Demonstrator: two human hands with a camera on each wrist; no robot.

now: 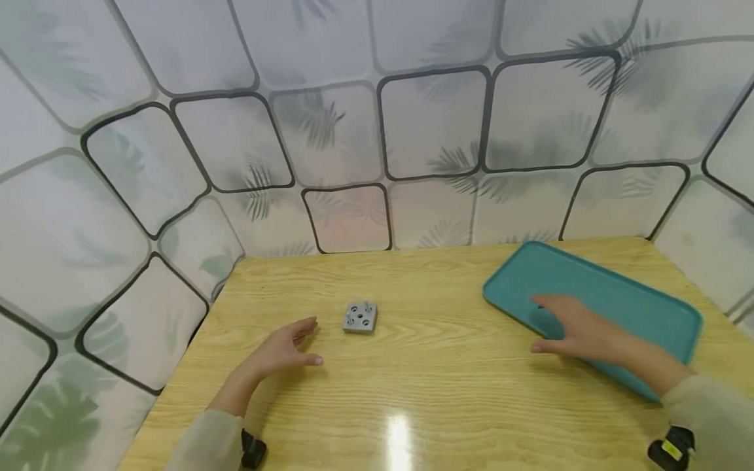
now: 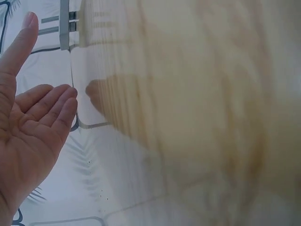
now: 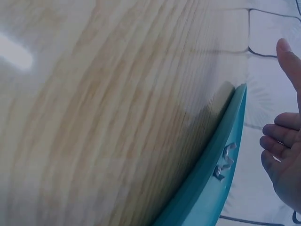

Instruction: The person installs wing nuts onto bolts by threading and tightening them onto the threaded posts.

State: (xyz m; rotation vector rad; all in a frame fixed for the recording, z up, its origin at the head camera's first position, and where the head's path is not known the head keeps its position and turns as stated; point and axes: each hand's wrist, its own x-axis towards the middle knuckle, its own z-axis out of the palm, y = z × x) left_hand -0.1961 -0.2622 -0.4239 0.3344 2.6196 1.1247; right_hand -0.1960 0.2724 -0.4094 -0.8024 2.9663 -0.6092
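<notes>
Wood-grain table [image 1: 412, 379] below, leaf-print wall [image 1: 436, 124] up top! Left hand [image 1: 283, 352], fingers relaxed, hung near the mid-frame grey block [image 1: 359, 322]; right hand [image 1: 577, 328], equally loose, hovered over the lower-right teal tray [image 1: 624, 301] (metal pieces [image 3: 228, 153] inside).

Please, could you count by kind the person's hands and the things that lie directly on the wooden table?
Grey square block with pegs: 1
Teal rectangular tray: 1
Hands, left hand and right hand: 2
Total: 4
</notes>
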